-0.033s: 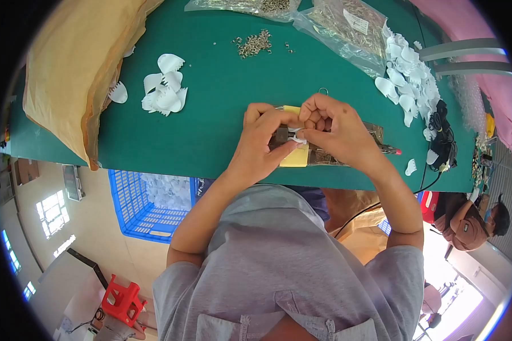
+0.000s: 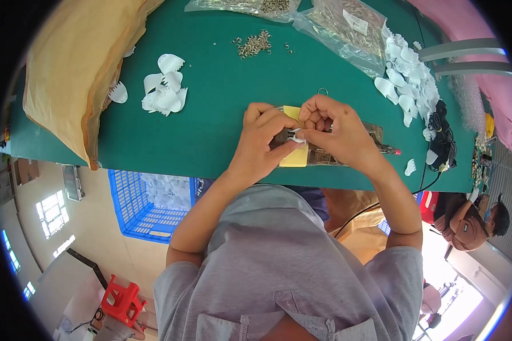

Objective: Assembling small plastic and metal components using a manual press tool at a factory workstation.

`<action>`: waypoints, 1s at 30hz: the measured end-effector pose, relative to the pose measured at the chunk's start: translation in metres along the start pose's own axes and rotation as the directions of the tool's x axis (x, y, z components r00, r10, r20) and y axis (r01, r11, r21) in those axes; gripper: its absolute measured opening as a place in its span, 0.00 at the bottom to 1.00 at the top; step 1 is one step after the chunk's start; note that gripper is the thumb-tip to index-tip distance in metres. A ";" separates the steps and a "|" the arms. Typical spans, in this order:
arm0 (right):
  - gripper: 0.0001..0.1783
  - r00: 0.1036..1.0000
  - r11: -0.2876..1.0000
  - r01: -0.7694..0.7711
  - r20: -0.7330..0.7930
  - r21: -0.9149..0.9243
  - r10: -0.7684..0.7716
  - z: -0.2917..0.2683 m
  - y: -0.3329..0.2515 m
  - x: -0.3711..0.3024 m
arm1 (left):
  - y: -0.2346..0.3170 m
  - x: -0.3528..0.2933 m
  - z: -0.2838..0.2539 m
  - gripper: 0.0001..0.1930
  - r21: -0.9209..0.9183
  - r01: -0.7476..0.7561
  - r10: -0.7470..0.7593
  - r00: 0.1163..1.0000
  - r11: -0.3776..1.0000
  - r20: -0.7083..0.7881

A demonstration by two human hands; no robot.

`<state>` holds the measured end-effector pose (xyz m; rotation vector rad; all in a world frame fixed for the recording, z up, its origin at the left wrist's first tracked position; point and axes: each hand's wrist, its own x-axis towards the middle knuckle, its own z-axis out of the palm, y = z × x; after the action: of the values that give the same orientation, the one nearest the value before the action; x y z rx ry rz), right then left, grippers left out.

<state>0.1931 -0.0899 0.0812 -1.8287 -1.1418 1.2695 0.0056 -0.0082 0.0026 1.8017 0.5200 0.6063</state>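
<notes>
Both hands meet near the table's front edge, over a dark metal block [image 2: 281,138] with a yellow sheet [image 2: 293,159] around it. Between my fingertips is a small white plastic piece [image 2: 297,136], mostly covered by them. My left hand [image 2: 260,141] has its thumb and fingers closed at the piece's left side, against the block. My right hand [image 2: 335,126] is closed too, thumb and forefinger pinching the piece from the right, other fingers curled. Under the right wrist, a brown, clear-covered strip [image 2: 330,158] and a red-tipped tool [image 2: 393,150] stick out.
White toothed plastic pieces lie in a small pile [image 2: 166,91] at left and a larger heap [image 2: 409,74] at right. Small metal fittings [image 2: 254,44] sit ahead, near clear bags [image 2: 347,34]. A brown paper sack [image 2: 85,74] stands left; black cable [image 2: 441,136] lies right. A blue crate [image 2: 132,210] is below.
</notes>
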 end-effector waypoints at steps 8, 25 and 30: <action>0.11 0.748 0.991 -0.040 -0.661 -0.130 -0.057 -0.122 0.090 -0.082 | 0.004 0.005 0.001 0.12 0.132 -0.133 0.144 0.987 0.982 -0.077; 0.19 0.417 0.845 -0.499 -0.908 -0.190 0.043 -0.115 0.192 -0.204 | 0.003 0.008 0.005 0.12 0.121 -0.090 0.097 0.994 0.989 -0.048; 0.14 0.418 0.947 -0.317 -0.905 -0.058 0.084 -0.100 0.211 -0.193 | 0.006 0.008 -0.001 0.11 0.182 -0.091 0.102 0.993 0.979 -0.053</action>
<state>0.3187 -0.3565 0.0115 -2.3750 -0.4292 0.0699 0.0116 -0.0044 0.0095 1.9923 0.5454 0.7022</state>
